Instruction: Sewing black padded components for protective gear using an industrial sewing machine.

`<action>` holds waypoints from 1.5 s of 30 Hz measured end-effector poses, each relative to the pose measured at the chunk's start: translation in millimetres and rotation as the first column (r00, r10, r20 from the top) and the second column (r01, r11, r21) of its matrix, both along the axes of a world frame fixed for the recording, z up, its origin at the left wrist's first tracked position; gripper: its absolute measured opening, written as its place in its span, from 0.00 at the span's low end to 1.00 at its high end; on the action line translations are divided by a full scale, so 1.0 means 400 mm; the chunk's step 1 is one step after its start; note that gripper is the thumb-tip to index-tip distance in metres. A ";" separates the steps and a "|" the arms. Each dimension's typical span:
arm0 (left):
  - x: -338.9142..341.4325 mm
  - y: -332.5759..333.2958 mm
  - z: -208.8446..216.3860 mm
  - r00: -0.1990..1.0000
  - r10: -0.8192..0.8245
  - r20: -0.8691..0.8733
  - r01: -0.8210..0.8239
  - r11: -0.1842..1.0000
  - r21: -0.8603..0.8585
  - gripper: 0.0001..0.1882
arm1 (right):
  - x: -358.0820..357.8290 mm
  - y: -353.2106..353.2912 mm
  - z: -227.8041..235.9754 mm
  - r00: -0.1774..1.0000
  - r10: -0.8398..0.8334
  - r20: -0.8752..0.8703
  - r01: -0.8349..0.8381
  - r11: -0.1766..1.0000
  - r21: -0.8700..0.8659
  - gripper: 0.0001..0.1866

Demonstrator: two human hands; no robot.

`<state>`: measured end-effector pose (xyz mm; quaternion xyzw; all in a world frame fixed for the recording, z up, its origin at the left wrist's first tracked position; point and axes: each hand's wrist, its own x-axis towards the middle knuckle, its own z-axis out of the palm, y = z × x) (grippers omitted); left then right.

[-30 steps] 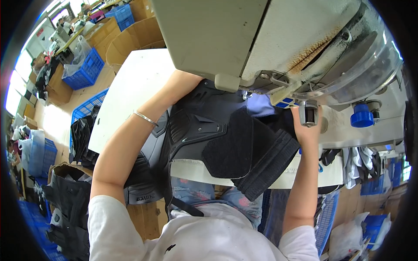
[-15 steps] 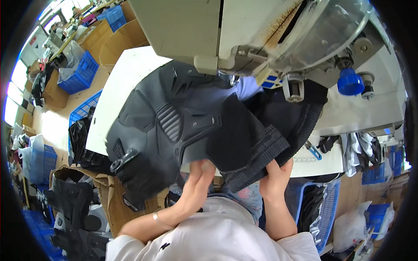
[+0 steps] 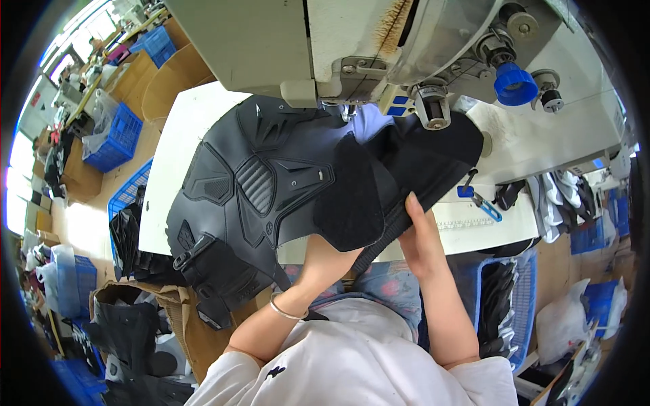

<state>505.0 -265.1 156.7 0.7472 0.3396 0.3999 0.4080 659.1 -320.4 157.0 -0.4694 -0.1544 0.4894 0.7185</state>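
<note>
A large black moulded panel (image 3: 284,176) with raised pads, a ribbed patch and a buckled strap (image 3: 196,254) at its lower left lies on the white sewing table (image 3: 183,128). Its upper edge reaches below the needle area of the sewing machine (image 3: 349,111). My left hand (image 3: 330,260) goes under the panel's near edge, which hides its fingers. At the right, my right hand (image 3: 421,240) pinches the soft black edge, thumb on top and the other fingers partly hidden behind. A ribbed band (image 3: 379,247) shows along that edge between my hands.
Right of the panel lie a blue-handled cutter (image 3: 486,207) and a ruler (image 3: 464,224). Blue crates with black pieces (image 3: 501,304) stand beside the table on both sides. At the lower left is an open cardboard box (image 3: 183,325). The machine head (image 3: 244,47) hangs over the far side.
The panel's right side has been turned: the ribbed band that lay on top now runs underneath along the edge. My left hand has gone further under, and my right thumb now lies on top.
</note>
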 end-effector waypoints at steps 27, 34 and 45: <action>-0.082 0.048 0.169 0.924 0.382 -0.034 -0.161 0.469 0.869 0.10 | -0.083 0.004 -0.043 0.933 -0.231 0.277 0.236 0.972 0.017 0.24; -0.086 0.061 0.136 0.922 0.388 0.006 -0.144 0.328 0.934 0.07 | -0.090 0.007 -0.034 0.941 -0.255 0.221 0.244 0.967 0.076 0.20; -0.067 0.073 0.097 0.913 0.394 0.106 -0.195 0.195 0.961 0.03 | -0.089 0.027 -0.018 0.935 -0.301 0.187 0.298 0.953 0.048 0.18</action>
